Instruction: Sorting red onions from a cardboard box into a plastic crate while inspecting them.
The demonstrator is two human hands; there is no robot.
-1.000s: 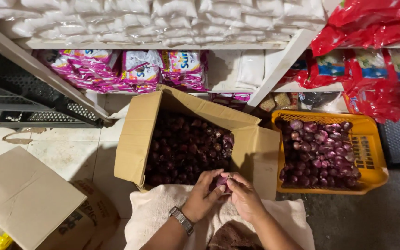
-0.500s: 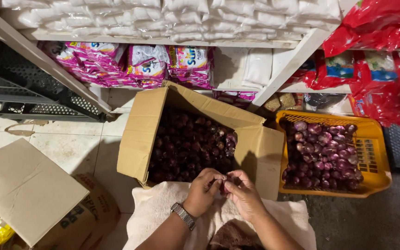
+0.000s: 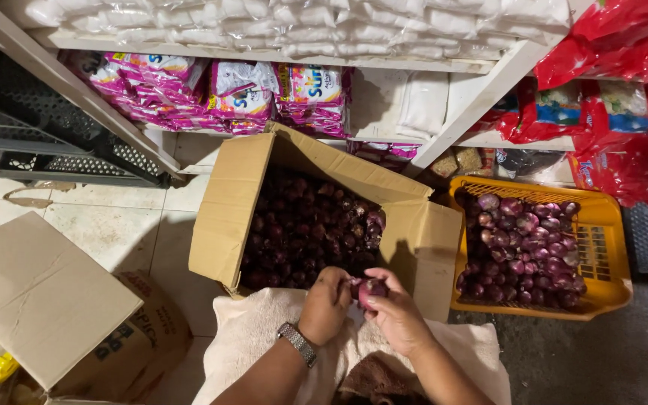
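Both of my hands meet over a beige cloth (image 3: 256,337) on my lap. A single red onion (image 3: 373,289) sits between them: my right hand (image 3: 395,315) grips it and my left hand (image 3: 328,304), with a wristwatch on the wrist, pinches at its skin. Just beyond my hands stands an open cardboard box (image 3: 226,217) full of dark red onions. To its right, a yellow plastic basket (image 3: 613,247) holds several lighter, purple onions.
A second cardboard box (image 3: 46,300) lies at the lower left on the tiled floor. White shelves (image 3: 481,90) behind carry pink packets, white sacks and red bags. A black crate (image 3: 31,135) sits at the far left.
My hands stay together on the onion and turn it slightly, so more of the bulb now shows between my fingers. The camera view has shifted a little.
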